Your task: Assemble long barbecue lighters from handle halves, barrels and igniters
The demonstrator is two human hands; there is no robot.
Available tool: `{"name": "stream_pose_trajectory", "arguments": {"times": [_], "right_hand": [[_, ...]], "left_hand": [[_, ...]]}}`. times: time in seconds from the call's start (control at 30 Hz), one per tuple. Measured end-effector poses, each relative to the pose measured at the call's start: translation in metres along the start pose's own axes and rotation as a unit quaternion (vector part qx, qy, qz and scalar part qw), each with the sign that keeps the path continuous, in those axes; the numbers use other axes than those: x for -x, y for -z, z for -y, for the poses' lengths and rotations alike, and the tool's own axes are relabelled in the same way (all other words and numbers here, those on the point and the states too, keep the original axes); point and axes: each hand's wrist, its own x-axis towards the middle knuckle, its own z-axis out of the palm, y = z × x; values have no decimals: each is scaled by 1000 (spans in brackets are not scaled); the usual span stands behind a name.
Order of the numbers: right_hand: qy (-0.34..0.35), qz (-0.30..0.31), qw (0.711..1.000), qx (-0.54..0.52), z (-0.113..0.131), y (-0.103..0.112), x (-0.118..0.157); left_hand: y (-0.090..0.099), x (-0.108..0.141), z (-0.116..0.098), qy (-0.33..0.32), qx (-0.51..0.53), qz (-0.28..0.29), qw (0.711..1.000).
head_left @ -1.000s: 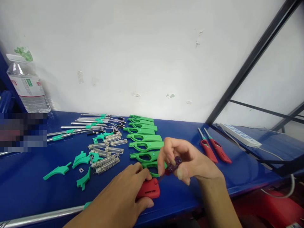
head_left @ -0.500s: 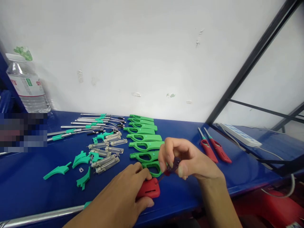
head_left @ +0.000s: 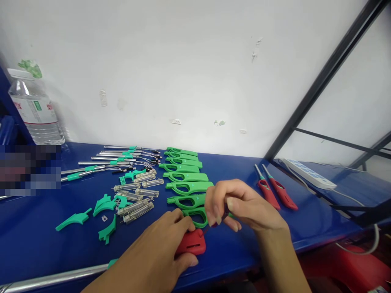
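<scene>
The person's left hand grips a red plastic handle on the blue tabletop; the right hand pinches a slim dark-handled tool, its thin shaft meeting the handle's end. Bright green plastic shells line up just beyond.

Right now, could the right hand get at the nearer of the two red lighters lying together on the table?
Probably yes: nothing visible stands between the right hand and that red lighter. However, its fingers hold a dark-handled tool, which would likely need setting down first.
</scene>
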Motion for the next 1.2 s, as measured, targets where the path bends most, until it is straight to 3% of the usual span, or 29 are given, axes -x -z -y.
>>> {"name": "stream_pose_trajectory", "arguments": {"times": [0.23, 0.47, 1.0, 1.2], "right_hand": [[-86, 23, 994, -55, -1, 0, 4], [-5, 2, 1000, 5, -2, 0, 3], [-35, -16, 999, -35, 0, -1, 1], [-28, 16, 999, -16, -2, 1, 4]], "left_hand": [[2, 2, -1, 6, 2, 3, 1000], [2, -1, -4, 5, -1, 7, 1000], [2, 0, -4, 3, -5, 4, 1000], [5, 1, -7, 6, -4, 9, 1000]]}}
